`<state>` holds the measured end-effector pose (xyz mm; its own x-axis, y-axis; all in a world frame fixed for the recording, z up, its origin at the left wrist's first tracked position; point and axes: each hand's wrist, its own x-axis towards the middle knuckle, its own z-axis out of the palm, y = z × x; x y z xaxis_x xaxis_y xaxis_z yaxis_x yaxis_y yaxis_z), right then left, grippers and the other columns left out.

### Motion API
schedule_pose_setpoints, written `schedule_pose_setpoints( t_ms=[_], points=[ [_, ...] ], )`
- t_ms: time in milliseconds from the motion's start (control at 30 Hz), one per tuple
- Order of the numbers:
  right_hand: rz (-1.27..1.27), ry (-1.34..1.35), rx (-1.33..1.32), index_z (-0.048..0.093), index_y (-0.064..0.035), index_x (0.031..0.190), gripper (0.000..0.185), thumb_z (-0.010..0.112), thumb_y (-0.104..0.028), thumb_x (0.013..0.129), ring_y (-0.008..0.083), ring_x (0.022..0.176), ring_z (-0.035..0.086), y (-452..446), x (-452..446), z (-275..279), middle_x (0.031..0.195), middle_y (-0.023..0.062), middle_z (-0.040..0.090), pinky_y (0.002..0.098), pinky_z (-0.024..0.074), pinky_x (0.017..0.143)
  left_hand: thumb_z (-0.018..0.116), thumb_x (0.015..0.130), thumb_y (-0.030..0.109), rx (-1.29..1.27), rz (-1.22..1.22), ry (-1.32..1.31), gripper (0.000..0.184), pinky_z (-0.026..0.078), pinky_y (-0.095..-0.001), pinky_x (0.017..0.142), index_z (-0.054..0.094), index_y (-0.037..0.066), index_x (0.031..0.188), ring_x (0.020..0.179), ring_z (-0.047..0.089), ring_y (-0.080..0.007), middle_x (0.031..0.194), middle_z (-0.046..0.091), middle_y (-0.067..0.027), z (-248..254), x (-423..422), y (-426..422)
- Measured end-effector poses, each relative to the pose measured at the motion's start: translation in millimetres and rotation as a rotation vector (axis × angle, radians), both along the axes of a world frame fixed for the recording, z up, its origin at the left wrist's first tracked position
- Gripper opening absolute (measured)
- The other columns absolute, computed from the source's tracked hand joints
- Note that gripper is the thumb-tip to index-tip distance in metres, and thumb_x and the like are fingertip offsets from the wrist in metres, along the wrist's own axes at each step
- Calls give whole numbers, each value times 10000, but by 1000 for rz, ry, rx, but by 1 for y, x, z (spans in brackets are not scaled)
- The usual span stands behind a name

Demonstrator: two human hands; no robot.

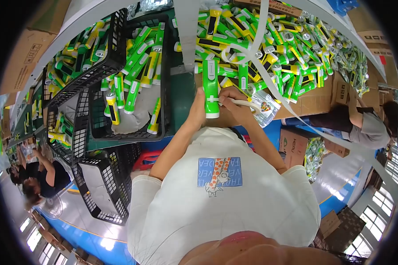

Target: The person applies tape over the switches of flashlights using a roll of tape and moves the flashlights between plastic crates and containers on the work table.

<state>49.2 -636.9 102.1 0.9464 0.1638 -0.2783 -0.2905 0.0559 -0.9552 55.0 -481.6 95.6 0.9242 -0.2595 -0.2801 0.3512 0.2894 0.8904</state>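
Observation:
A green flashlight (211, 79) with a white button panel stands upright in the view, in front of my chest. My left hand (198, 106) is closed around its left side near the lower end. A narrow white strip (247, 104) crosses the flashlight's lower body. My right hand (231, 102) pinches this strip just right of the flashlight; the fingertips lie close to the green body. Beyond my hands lies a large heap of green and yellow flashlights (292, 48). A clear plastic bag (266, 108) with a colourful print lies beside my right hand.
Black plastic crates (166, 88) holding flashlights stand at the left. A long white band (276, 88) loops from above and runs down to the right. Cardboard boxes (293, 143) stand at the right. One person (369, 123) is at the right, others (53, 174) at the left.

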Motion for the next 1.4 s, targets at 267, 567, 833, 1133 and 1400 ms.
schedule_pose_setpoints(
  t_ms=[267,567,833,1133,1400],
  points=[
    [-10,46,-94,589,-6,883,125,603,-128,860,122,708,590,-15,2,-6,861,53,578,241,498,624,359,987,357,77,10,-59,358,433,-244,732,481,33,1078,820,505,-113,941,525,-53,-26,-2,-7],
    [-400,-453,-373,566,-46,793,125,606,-153,846,112,599,478,-105,-12,-45,651,17,516,238,376,546,575,888,197,-601,113,381,241,516,-307,619,538,38,1065,700,627,-187,856,609,-69,-29,42,-75],
    [-331,132,-136,628,-25,860,204,566,-218,841,124,674,558,-163,10,-37,739,45,598,242,445,638,637,786,356,295,-69,-510,473,487,-424,693,527,-26,1042,790,593,-351,888,606,-203,-87,247,-191],
    [-407,-344,-618,596,11,909,232,506,-203,907,106,695,502,-122,-24,-78,793,53,584,253,409,631,541,723,-66,856,721,-781,202,471,-322,703,603,46,880,819,586,-254,919,595,-108,-35,35,22],
    [-56,-287,-392,618,-7,901,182,574,-183,888,61,605,441,19,5,-56,671,-7,526,220,356,531,667,741,188,1463,-340,-96,631,436,-440,881,333,6,1245,1059,504,-408,1104,493,-240,-170,-38,202]
  ],
)
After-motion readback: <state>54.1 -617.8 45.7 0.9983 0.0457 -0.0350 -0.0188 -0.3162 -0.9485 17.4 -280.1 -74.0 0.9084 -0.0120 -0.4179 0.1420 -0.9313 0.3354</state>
